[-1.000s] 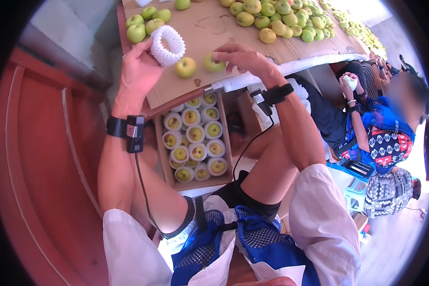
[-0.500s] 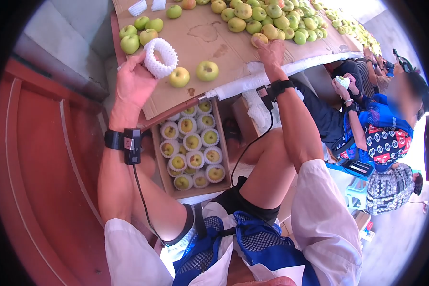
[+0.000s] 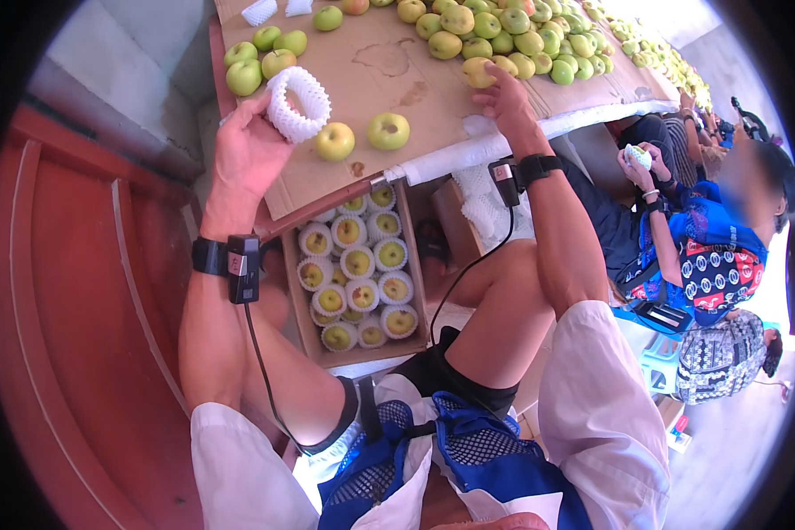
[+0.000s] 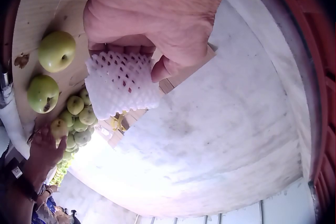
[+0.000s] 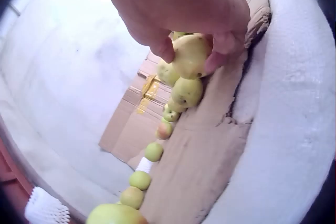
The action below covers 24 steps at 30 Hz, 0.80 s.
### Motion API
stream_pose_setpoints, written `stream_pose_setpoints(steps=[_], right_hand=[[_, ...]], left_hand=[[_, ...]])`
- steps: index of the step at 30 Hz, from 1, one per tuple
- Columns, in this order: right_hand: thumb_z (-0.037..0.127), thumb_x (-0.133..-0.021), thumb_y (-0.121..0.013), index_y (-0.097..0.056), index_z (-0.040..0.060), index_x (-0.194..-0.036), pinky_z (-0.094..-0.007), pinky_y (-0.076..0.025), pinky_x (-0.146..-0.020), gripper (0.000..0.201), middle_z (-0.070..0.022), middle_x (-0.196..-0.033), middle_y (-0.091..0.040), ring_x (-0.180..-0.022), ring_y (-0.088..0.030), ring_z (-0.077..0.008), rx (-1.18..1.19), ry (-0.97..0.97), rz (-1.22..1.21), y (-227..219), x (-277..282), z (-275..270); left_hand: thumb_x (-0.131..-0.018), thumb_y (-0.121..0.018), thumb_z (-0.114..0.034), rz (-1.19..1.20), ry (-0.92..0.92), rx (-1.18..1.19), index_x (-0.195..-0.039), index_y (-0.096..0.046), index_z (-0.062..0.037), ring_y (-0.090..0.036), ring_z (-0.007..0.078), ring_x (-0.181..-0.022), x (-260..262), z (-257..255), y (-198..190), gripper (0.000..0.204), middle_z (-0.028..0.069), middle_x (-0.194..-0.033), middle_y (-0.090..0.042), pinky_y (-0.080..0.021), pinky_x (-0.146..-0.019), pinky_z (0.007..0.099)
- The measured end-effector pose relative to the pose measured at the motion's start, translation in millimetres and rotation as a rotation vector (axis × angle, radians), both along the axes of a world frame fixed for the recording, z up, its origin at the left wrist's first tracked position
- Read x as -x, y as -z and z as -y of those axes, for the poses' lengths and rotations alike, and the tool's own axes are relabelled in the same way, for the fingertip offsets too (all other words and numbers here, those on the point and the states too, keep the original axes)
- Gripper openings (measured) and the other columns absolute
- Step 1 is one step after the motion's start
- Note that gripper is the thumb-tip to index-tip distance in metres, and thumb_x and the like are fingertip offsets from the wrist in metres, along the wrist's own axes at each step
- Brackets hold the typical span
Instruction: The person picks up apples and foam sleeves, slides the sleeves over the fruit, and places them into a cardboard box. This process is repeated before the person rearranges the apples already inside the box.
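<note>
My left hand (image 3: 249, 150) pinches a white foam net sleeve (image 3: 298, 104) and holds it above the cardboard-covered table. The left wrist view shows the sleeve (image 4: 122, 85) standing open like a tube, its upper rim under the curled fingers. At the near edge of the apple pile, my right hand (image 3: 510, 104) grips a yellow-green apple (image 3: 478, 72). Thumb and fingers lie on opposite sides of that apple (image 5: 191, 56) in the right wrist view. Between the hands, a yellowish apple (image 3: 334, 141) and a greener apple (image 3: 388, 132) sit side by side near the table's front edge.
Below the table edge stands a cardboard box (image 3: 306, 322) of apples in foam sleeves. Several green apples (image 3: 243, 78) lie at the table's left, with foam sleeves (image 3: 259, 11) behind. A large apple pile (image 3: 530, 42) covers the back right. Another person (image 3: 707, 238) sits at right.
My right hand has let go of the greener apple near the front edge and moved right to the pile, where it grips another apple. The left hand keeps the foam sleeve in nearly the same place.
</note>
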State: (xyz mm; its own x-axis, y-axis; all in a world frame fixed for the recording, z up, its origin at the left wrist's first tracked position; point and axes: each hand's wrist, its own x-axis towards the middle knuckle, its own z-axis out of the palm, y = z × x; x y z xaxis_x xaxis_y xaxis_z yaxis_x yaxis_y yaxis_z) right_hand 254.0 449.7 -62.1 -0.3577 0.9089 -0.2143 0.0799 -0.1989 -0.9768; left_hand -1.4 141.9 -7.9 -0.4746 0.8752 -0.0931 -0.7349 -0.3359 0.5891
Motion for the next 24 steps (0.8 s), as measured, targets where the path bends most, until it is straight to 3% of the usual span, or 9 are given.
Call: stream_pose_setpoints(steps=[2,5,17,24], right_hand=[[0.045,-0.097,-0.059,-0.059,-0.0015,-0.125,-0.0258,-0.041,-0.045,0.055,-0.0168,-0.106,-0.068,-0.071,-0.062,-0.0187,0.234,-0.120,-0.216,2.6,-5.0,-2.3],[0.041,-0.097,-0.056,-0.056,-0.0043,-0.124,-0.0280,-0.043,-0.047,0.053,-0.0229,-0.109,-0.066,-0.072,-0.065,-0.0236,0.355,-0.274,-0.331,-0.8,-13.7,2.8],[0.044,-0.102,-0.046,-0.051,-0.0063,-0.129,-0.0260,-0.040,-0.045,0.058,-0.0207,-0.107,-0.067,-0.085,-0.069,-0.0281,0.433,-0.465,-0.399,-11.5,-19.7,24.6],[0.032,-0.104,-0.048,-0.036,-0.0058,-0.142,-0.0265,-0.046,-0.050,0.055,-0.0226,-0.131,-0.055,-0.113,-0.067,-0.0389,0.270,-0.465,-0.407,-13.6,-20.9,35.2]], left_hand=[[-0.095,-0.058,-0.014,0.010,-0.008,0.004,-0.125,-0.058,0.0009,-0.053,0.0269,-0.126,-0.4,0.1,-0.2,0.034,0.0118,-0.132,-0.060,-0.040,-0.112,0.0468],[-0.096,-0.057,-0.014,0.014,-0.017,-0.002,-0.127,-0.057,0.0014,-0.053,0.0269,-0.126,-3.0,1.3,-3.0,0.035,0.0119,-0.132,-0.059,-0.040,-0.112,0.0470],[-0.098,-0.054,-0.015,-0.024,0.007,-0.045,-0.134,-0.052,0.0029,-0.051,0.0267,-0.130,-6.2,3.2,-3.8,0.041,0.0117,-0.136,-0.057,-0.038,-0.114,0.0466],[-0.097,-0.055,-0.014,-0.011,-0.015,-0.011,-0.137,-0.050,0.0021,-0.049,0.0271,-0.131,-8.2,2.1,-4.7,0.044,0.0120,-0.140,-0.055,-0.037,-0.114,0.0464]])
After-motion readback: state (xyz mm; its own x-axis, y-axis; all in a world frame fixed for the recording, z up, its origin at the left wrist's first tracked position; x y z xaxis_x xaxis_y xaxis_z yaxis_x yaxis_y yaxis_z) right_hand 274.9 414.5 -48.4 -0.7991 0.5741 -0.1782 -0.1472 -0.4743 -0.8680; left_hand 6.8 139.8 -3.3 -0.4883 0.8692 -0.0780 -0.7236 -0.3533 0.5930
